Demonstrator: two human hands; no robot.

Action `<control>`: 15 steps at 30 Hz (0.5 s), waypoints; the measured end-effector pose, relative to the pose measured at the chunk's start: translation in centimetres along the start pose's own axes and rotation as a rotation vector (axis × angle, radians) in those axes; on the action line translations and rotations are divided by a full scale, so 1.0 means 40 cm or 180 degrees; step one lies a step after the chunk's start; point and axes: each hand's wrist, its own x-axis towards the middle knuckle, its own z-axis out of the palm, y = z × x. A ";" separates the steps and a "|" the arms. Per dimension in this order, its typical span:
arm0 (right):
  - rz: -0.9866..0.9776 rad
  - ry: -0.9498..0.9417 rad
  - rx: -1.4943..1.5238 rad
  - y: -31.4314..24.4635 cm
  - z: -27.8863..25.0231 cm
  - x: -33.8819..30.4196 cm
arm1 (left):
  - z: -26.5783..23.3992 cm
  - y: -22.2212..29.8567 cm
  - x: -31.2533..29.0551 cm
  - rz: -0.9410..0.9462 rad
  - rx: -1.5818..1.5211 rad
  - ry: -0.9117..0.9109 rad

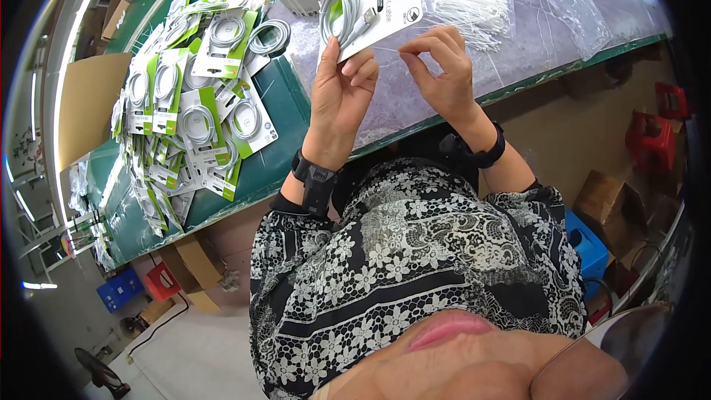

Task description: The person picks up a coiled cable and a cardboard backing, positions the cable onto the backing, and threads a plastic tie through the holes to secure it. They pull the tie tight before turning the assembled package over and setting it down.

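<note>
Bright, even overhead light; tube lamps (65,67) glare white at left rim. Soft shadows only. Bench (281,155) edge bows from fisheye. Black vignette rings frame. Centre sharp; near chin blurred.

A packing workshop: carded cables (189,115) heaped on a green workbench (285,115) (cardboard boxes (194,263) beneath).

A green table (278,167) is seen running across the top of the view. Its left part is covered by a loose heap of carded cables (185,115), white coils on green-and-white cards, overlapped and spilled toward the table's edge. One bare coil (268,35) is laid just beside them. The right part is spread with clear plastic bags (533,22), on which a bundle of white ties (466,4) is laid.
</note>
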 end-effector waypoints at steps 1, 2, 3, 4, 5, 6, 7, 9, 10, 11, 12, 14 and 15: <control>0.0018 0.0000 0.0000 -0.002 0.000 0.001 | 0.004 -0.001 -0.002 0.0000 0.0002 0.0000; 0.0016 0.0001 0.0001 -0.004 0.001 0.002 | 0.008 -0.003 -0.004 0.0010 0.0006 0.0022; 0.0004 -0.0015 -0.0027 -0.007 0.001 0.003 | 0.012 -0.005 -0.006 0.0019 0.0009 0.0044; -0.0009 -0.0031 -0.0055 -0.010 0.001 0.005 | 0.014 -0.006 -0.007 0.0029 0.0011 0.0065; -0.0023 -0.0047 -0.0084 -0.012 0.001 0.006 | 0.015 -0.005 -0.009 0.0031 0.0011 0.0062; -0.0027 -0.0047 -0.0083 -0.012 0.004 0.006 | 0.014 -0.005 -0.010 0.0041 0.0029 0.0051; -0.0034 -0.0032 -0.0054 -0.010 0.008 0.005 | 0.013 -0.005 -0.012 0.0051 0.0047 0.0041; -0.0045 0.0001 0.0003 -0.010 0.014 0.003 | 0.010 -0.002 -0.015 0.0060 0.0068 0.0030; -0.0044 0.0004 0.0003 -0.012 0.014 0.002 | 0.008 0.000 -0.018 0.0006 -0.0086 0.0030; -0.0022 0.0005 0.0012 -0.012 0.014 0.001 | 0.007 0.002 -0.018 -0.0052 -0.0234 0.0033; 0.0005 0.0010 0.0022 -0.012 0.013 0.000 | 0.008 0.003 -0.018 -0.0113 -0.0378 0.0040; 0.0059 0.0043 0.0033 -0.017 0.010 0.000 | 0.012 0.004 -0.019 -0.0200 -0.0574 -0.0031; -0.0027 0.0030 -0.0046 -0.023 0.005 0.005 | 0.016 0.003 -0.019 -0.0277 -0.0783 -0.0106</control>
